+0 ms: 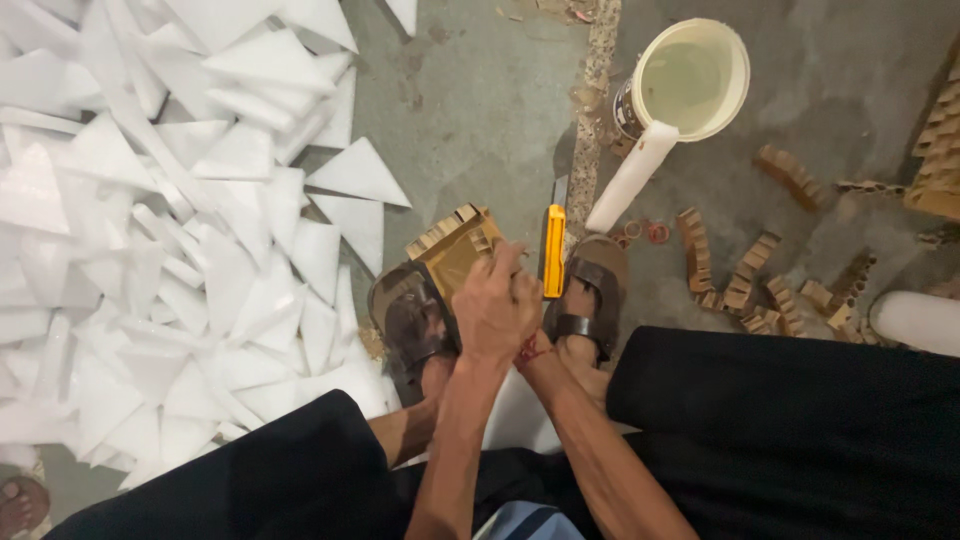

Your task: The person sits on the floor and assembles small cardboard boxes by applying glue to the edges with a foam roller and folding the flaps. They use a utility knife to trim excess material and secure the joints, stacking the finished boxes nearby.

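Where the two forearms meet above the feet, the left hand [497, 312] lies on top, its fingers curled down and pinched onto the edge of a tan cardboard piece [455, 250]. The right hand [530, 305] is almost wholly hidden beneath the left; only part of it shows beside the handle of a yellow utility knife [553, 250], and whether it grips the knife cannot be told. A red thread [530, 350] circles the right wrist.

The cardboard piece rests between the hands and the left sandal [410, 318], its far edge cut into square notches. The knife stands just right of it, blade end pointing away from the person, alongside the right sandal [592, 290]. Both sandals are brown and sit on a grey concrete floor [470, 110].

To the person's left, a wide heap of white foam triangles [150, 230] covers the floor, its nearest pieces touching the left sandal. Ahead and to the right stands a cream bucket [690, 75] holding pale liquid, with a white cylinder [630, 178] leaning against its rim. Further right, notched cardboard strips [745, 280] lie scattered, and a stack of similar pieces [940, 150] sits at the frame edge. Black trouser legs [780, 430] fill the foreground.
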